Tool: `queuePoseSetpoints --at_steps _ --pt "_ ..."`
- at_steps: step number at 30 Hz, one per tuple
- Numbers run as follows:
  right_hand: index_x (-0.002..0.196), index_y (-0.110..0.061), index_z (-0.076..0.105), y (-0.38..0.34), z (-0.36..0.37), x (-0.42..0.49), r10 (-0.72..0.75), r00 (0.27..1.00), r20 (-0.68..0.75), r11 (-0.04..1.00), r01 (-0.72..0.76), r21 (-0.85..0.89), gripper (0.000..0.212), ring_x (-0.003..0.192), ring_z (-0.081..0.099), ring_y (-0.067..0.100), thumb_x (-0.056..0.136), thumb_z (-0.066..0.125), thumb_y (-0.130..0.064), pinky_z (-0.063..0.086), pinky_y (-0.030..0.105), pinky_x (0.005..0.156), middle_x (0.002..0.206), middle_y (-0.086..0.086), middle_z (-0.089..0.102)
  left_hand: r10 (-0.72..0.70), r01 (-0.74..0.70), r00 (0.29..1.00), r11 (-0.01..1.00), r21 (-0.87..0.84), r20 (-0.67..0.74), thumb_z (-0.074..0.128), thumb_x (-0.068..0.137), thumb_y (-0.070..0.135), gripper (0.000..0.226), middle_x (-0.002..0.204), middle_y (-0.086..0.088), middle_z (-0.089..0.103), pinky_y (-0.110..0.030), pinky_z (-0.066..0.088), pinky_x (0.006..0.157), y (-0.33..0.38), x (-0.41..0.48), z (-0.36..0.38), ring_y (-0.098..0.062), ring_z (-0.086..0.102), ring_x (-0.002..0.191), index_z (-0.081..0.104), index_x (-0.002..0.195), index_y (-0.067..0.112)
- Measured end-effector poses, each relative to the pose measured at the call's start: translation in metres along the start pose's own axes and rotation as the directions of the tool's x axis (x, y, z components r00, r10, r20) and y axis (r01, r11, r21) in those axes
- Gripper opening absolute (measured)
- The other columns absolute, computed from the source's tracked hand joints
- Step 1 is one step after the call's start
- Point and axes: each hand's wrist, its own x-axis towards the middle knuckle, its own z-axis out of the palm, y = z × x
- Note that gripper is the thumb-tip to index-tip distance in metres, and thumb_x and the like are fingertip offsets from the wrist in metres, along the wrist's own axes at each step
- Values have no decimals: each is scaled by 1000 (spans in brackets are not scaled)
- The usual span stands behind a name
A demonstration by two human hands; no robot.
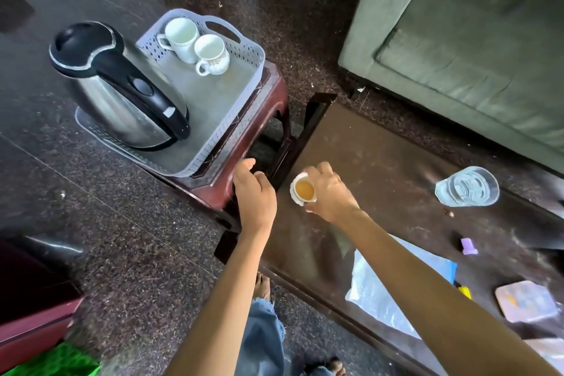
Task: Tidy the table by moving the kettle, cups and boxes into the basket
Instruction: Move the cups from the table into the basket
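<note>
A grey plastic basket (241, 101) sits on a dark red stool (213, 189) left of the table. Inside it stand a steel kettle (122, 91) with a black handle and two white cups (183, 36) (213, 55). My right hand (329, 192) grips a small white cup of brown tea (302, 191), tilted, just above the table's left end. My left hand (254, 192) hovers beside the stool's near corner, fingers loosely curled; something small and white shows at its fingertips, but I cannot tell what it is.
The dark glass-topped table (381, 162) carries a water glass (467, 186), a clear plastic sheet over blue (396, 293), a small purple item (468, 246) and a pale box (526, 301). A green sofa (457, 40) stands behind. My feet and jeans are below.
</note>
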Motion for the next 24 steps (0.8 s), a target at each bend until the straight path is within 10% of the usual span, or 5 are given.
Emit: queuePoseSetpoints --at_steps 4,9,24 --pt "132 -18 43 -39 -59 32 -52 975 -215 999 52 -6 77 109 51 34 66 82 -24 52 47 84 125 8 41 34 -37 997 999 -40 -63 37 94 -2 29 124 -16 53 -14 36 94 22 39 -12 -24 53 116 47 122 -3" --pt "131 -17 46 -95 -126 91 -146 901 -409 989 141 -43 72 109 49 32 69 79 -32 48 46 89 123 10 49 33 -50 992 989 -136 -124 38 93 4 27 121 -16 55 -39 45 98 46 100 -24 -27 57 112 47 119 0" --pt "133 -25 44 -156 -129 223 -224 951 -214 941 153 -303 57 126 34 25 82 69 -19 36 36 101 131 1 51 -153 150 988 984 -100 -21 35 93 -3 28 128 -18 47 -3 30 65 40 190 -17 -13 47 86 42 120 -5"
